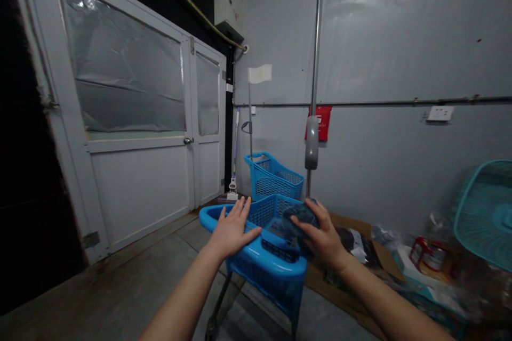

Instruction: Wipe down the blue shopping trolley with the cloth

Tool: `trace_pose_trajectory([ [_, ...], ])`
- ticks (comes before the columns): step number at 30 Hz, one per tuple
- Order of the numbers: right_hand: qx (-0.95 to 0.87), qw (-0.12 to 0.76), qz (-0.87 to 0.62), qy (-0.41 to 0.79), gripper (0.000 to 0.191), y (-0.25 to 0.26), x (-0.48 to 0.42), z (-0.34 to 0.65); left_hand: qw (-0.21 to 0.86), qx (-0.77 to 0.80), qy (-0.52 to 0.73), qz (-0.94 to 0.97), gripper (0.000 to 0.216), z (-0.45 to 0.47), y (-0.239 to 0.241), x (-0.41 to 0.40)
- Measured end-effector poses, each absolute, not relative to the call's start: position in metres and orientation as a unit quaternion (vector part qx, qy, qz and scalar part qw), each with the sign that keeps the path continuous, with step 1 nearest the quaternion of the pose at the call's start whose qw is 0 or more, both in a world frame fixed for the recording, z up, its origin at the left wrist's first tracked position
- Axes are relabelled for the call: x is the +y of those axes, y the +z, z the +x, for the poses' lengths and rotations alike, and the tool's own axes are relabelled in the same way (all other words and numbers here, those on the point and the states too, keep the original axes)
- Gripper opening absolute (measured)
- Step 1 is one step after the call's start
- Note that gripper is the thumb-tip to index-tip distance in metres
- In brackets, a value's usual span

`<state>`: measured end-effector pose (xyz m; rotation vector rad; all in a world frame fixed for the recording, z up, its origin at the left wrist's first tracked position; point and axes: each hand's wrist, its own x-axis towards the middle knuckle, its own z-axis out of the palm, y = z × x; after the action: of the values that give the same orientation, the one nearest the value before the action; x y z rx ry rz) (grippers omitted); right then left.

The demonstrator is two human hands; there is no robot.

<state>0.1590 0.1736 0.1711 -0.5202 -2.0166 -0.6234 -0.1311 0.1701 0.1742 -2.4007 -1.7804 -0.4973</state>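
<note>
A blue plastic shopping cart (264, 258) stands right in front of me, with a grey pole rising at its right side. My left hand (233, 226) lies on the cart's handle rim, fingers stretched and spread. My right hand (322, 234) grips a dark blue-grey cloth (299, 218) over the right side of the basket. The cloth is bunched and slightly blurred, and whether it touches the rim I cannot tell. Part of the basket's inside is hidden behind my right hand and the cloth.
Behind stands a second blue cart (276, 176) with a white flag (260, 73) on a pole. A mop (233, 189) leans near the white doors (140, 181). At right are a turquoise fan (490, 216), flattened cardboard (386, 261) and a red can (432, 256).
</note>
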Motion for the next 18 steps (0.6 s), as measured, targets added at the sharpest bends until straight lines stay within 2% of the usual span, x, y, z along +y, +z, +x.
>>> trace_pose_trajectory([
  [2, -0.855, 0.421, -0.217, -0.211, 0.041, 0.143, 0.172, 0.183, 0.054, -0.584, -0.167, -0.792, 0.093, -0.129, 0.174, 0.170],
  [3, -0.849, 0.432, -0.243, -0.184, 0.040, 0.136, 0.173, 0.193, 0.053, -0.583, -0.170, -0.793, 0.095, -0.128, 0.174, 0.169],
  [6, -0.731, 0.558, -0.377, -0.107, 0.042, 0.144, 0.186, 0.206, 0.058, -0.582, -0.180, -0.791, 0.101, -0.123, 0.172, 0.166],
  [8, -0.685, 0.597, -0.416, -0.033, 0.044, 0.156, 0.200, 0.201, 0.065, -0.587, -0.188, -0.785, 0.104, -0.120, 0.171, 0.164],
  [11, -0.746, 0.533, -0.380, 0.123, 0.048, 0.155, 0.216, 0.181, 0.075, -0.594, -0.201, -0.776, 0.104, -0.119, 0.169, 0.164],
  [13, -0.776, 0.489, -0.356, 0.177, 0.054, 0.143, 0.217, 0.166, 0.079, -0.592, -0.204, -0.776, 0.101, -0.124, 0.169, 0.165],
  [18, -0.817, 0.442, -0.339, 0.150, 0.054, 0.119, 0.189, 0.132, 0.097, -0.582, -0.203, -0.782, 0.093, -0.165, 0.171, 0.176],
])
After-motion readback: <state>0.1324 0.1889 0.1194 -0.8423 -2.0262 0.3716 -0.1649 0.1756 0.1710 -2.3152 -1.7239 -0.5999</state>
